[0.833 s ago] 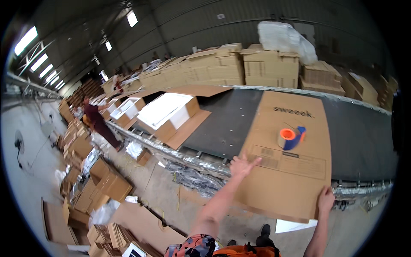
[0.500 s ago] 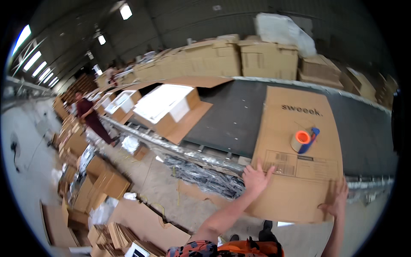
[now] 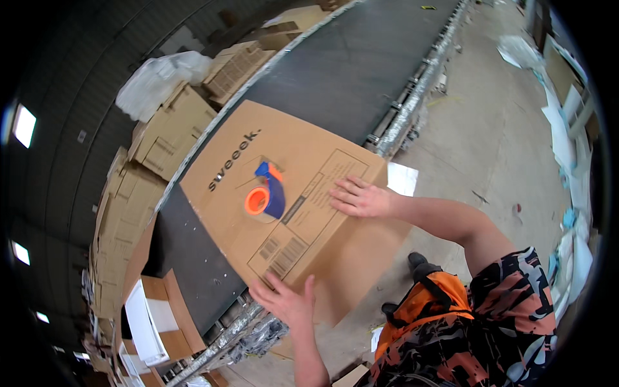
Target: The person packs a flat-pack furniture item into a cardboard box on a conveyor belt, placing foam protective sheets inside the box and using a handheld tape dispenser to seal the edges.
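Resting flat, my right hand [image 3: 362, 198] lies with straightened fingers on top of the large brown cardboard carton [image 3: 306, 161], near its front crease; my left hand [image 3: 290, 306] has its fingers spread at the near left corner, thumb apart, and neither seems to grasp anything. The carton lies aslant across the dark grey conveyor belt [image 3: 335, 71], its front part jutting past the silvery, film-wrapped side rail [image 3: 409, 115]. With that much overhanging on my side, pressing hard there could, I judge, tip it toward me and onto the grey concrete floor [image 3: 477, 142]. The blue tape dispenser with an orange-cored roll [image 3: 275, 193] lies unheld on top, so a tilt or quick turn might send it sliding off. Swung too far left, the carton could knock the white-lined brown box [image 3: 145, 319] on the belt. Its front face slopes down in shade, so I can't tell whether it is a flap or a firm side; a flap might crease under my weight.
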{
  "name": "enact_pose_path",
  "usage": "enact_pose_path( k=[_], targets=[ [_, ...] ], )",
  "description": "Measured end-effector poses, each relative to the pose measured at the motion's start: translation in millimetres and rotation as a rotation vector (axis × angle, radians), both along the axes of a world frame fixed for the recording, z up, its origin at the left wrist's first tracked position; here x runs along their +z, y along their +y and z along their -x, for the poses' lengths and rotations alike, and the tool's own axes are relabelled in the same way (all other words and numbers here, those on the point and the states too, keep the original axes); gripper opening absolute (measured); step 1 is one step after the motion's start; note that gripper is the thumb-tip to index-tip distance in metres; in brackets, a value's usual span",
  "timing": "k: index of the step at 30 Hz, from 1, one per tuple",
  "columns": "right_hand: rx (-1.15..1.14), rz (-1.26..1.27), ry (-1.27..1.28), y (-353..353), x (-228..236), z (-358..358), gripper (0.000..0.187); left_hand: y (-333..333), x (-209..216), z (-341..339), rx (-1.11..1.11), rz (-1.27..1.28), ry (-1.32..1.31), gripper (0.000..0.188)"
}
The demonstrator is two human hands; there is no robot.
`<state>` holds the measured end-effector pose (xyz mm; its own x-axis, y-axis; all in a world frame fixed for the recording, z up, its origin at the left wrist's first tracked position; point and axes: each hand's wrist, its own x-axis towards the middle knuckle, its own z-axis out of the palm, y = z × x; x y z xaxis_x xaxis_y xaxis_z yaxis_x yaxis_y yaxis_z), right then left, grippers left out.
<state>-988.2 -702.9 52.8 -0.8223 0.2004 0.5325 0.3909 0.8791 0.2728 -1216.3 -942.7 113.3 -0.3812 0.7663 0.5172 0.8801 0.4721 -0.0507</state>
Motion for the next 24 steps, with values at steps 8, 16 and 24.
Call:
enact_pose_path(
  k=[8, 16, 24],
  targets=[
    [0.054, 0.115, 0.151, -3.0, -14.4, 12.3, 0.042, 114.2, 16.9, -42.5, -0.541, 0.563, -0.014, 0.104],
    [-0.470, 0.537, 0.642, -50.2, -33.7, -46.2, 0.041, 127.5, 2.0, -38.6, -0.532, 0.584, -0.074, 0.111],
    [-0.337, 2.563, 1.552, -4.4, -12.8, -98.7, 0.045, 130.8, -2.0, -43.0, -0.576, 0.556, -0.022, 0.106]
  ],
)
